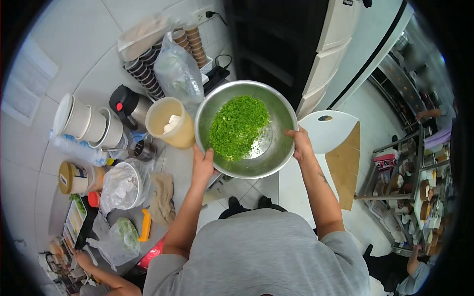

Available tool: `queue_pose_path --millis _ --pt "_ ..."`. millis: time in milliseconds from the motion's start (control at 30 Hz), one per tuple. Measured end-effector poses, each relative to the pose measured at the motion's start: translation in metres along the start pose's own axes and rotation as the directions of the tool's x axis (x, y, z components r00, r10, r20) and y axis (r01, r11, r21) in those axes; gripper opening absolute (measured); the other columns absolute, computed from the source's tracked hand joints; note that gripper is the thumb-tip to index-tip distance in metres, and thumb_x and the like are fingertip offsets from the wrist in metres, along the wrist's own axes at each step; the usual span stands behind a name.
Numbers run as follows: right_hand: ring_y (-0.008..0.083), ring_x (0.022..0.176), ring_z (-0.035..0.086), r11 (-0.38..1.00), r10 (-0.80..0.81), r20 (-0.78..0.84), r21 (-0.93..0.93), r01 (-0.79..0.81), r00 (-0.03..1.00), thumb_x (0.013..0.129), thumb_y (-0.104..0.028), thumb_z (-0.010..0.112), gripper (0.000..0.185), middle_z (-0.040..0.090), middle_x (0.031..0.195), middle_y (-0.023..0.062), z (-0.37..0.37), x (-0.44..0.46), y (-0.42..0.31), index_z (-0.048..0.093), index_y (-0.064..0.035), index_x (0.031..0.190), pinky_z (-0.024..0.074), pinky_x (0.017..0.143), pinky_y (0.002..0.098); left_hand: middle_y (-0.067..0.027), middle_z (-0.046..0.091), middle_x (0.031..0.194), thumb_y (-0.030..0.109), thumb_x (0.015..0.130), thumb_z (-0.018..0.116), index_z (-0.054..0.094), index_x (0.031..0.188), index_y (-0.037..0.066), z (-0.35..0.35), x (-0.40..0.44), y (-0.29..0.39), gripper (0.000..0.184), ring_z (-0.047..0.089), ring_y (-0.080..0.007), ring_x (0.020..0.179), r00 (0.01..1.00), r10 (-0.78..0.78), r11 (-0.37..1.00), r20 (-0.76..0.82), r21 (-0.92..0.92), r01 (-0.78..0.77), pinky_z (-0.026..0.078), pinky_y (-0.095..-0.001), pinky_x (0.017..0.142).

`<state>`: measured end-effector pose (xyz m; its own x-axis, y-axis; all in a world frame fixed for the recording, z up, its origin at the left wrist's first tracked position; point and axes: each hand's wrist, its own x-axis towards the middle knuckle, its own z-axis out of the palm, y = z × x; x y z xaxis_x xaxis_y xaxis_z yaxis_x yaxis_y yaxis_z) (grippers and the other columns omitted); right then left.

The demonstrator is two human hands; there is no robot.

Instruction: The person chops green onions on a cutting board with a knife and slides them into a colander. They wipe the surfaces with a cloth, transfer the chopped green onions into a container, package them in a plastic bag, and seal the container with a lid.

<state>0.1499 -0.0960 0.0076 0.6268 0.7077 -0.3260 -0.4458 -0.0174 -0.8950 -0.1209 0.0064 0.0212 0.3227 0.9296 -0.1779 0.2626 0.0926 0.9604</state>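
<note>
A large steel bowl (274,143) is held up in front of the body, with a heap of finely chopped greens (239,126) inside, mostly toward its left side. My left hand (203,163) grips the rim at the lower left, thumb on top. On the right side of the rim, my right hand (299,143) holds on, its fingers partly hidden beneath the bowl. Just left of the bowl stands a yellowish plastic tub (185,130) with a white lump in it.
A counter at left bears a thermos (140,106), white buckets (98,126), a bagged white tub (123,185), a cloth (162,197) and an orange-handled tool (145,226). A white chair (331,130) stands at right. Another person's arm (106,276) reaches in lower left; others are far right.
</note>
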Motion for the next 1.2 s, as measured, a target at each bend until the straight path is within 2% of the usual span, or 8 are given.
queue_pose_path --millis 133,367,600,833,933,1033,1133,1200 --pt "0.024 0.084 0.059 0.95 -0.309 -0.055 0.032 0.311 0.949 0.07 0.007 0.048 0.041 0.06 0.096 0.0152 -0.009 -0.028 -0.02 0.055 0.0083 0.111 0.0484 0.073 0.0327 -0.0262 0.057 0.099 0.009 0.088 0.045 0.034 0.126 -0.005 0.029 0.003 -0.01 0.042 0.059 -0.0341 0.089 0.856 0.465 0.882 -0.225 0.037 -0.47 0.044 -0.0423 0.083" --pt "0.0186 0.072 0.053 0.956 -0.283 -0.086 -0.104 0.274 0.955 0.066 0.007 0.047 0.038 0.059 0.083 0.0107 -0.033 0.005 -0.024 0.056 0.0088 0.102 0.0446 0.063 0.0304 -0.0299 0.056 0.102 0.006 0.087 0.043 0.034 0.122 -0.006 0.06 0.022 -0.014 0.037 0.057 -0.0409 0.093 0.951 0.243 0.97 -0.19 0.062 -0.236 0.042 -0.0425 0.083" --pt "0.0157 0.069 0.052 0.905 -0.423 -0.101 0.003 0.426 0.9 0.066 0.007 0.047 0.035 0.058 0.081 0.009 -0.02 -0.025 -0.044 0.057 0.0078 0.1 0.0425 0.06 0.0284 -0.027 0.058 0.098 0.006 0.088 0.043 0.039 0.109 -0.004 0.062 0.009 0.003 0.024 0.058 -0.0389 0.089 0.803 0.5 0.862 -0.325 0.097 -0.498 0.043 -0.0419 0.08" --pt "0.0172 0.075 0.054 0.957 -0.288 -0.057 0.002 0.289 0.956 0.066 0.006 0.046 0.04 0.059 0.086 0.0099 -0.029 0.004 -0.018 0.057 0.0079 0.104 0.0434 0.064 0.0271 -0.0268 0.055 0.093 0.007 0.087 0.046 0.039 0.112 -0.004 0.057 0.018 -0.009 0.028 0.055 -0.0419 0.086 0.854 0.439 0.898 -0.28 0.148 -0.413 0.043 -0.0439 0.079" --pt "0.0179 0.075 0.054 0.965 -0.263 -0.051 -0.007 0.263 0.964 0.065 0.008 0.045 0.041 0.059 0.087 0.0108 -0.032 0.003 -0.016 0.057 0.0079 0.104 0.0437 0.064 0.0272 -0.0256 0.054 0.096 0.007 0.085 0.049 0.04 0.114 -0.005 0.046 0.011 0.009 0.033 0.055 -0.0418 0.085 0.853 0.484 0.805 -0.194 0.481 -0.348 0.043 -0.0453 0.078" --pt "0.0168 0.074 0.053 0.964 -0.26 -0.086 0.028 0.263 0.962 0.065 0.009 0.044 0.041 0.058 0.086 0.0097 -0.023 -0.002 -0.016 0.057 0.0072 0.104 0.0431 0.064 0.0265 -0.0249 0.053 0.099 0.011 0.085 0.055 0.044 0.112 -0.005 0.044 0.008 0.055 0.034 0.054 -0.0424 0.087 0.421 0.904 0.283 -0.073 0.841 -0.462 0.044 -0.046 0.078" --pt "0.0164 0.073 0.053 0.959 -0.273 -0.124 0.04 0.279 0.954 0.065 0.009 0.044 0.041 0.058 0.084 0.0092 -0.011 -0.008 -0.016 0.058 0.0068 0.103 0.0428 0.063 0.0265 -0.0269 0.052 0.103 0.02 0.086 0.058 0.048 0.11 -0.004 0.056 0.052 0.051 0.036 0.052 -0.0435 0.091 0.678 0.731 0.503 0.071 0.616 -0.606 0.043 -0.048 0.081" --pt "0.0169 0.073 0.054 0.958 -0.281 -0.149 0.018 0.286 0.948 0.065 0.009 0.044 0.041 0.059 0.084 0.0097 -0.004 -0.011 -0.011 0.058 0.0067 0.104 0.0435 0.063 0.027 -0.0293 0.05 0.106 0.033 0.089 0.054 0.049 0.112 -0.005 0.073 0.085 0.053 0.045 0.051 -0.0441 0.097 0.849 0.52 0.554 0.091 0.721 -0.417 0.041 -0.0505 0.086"
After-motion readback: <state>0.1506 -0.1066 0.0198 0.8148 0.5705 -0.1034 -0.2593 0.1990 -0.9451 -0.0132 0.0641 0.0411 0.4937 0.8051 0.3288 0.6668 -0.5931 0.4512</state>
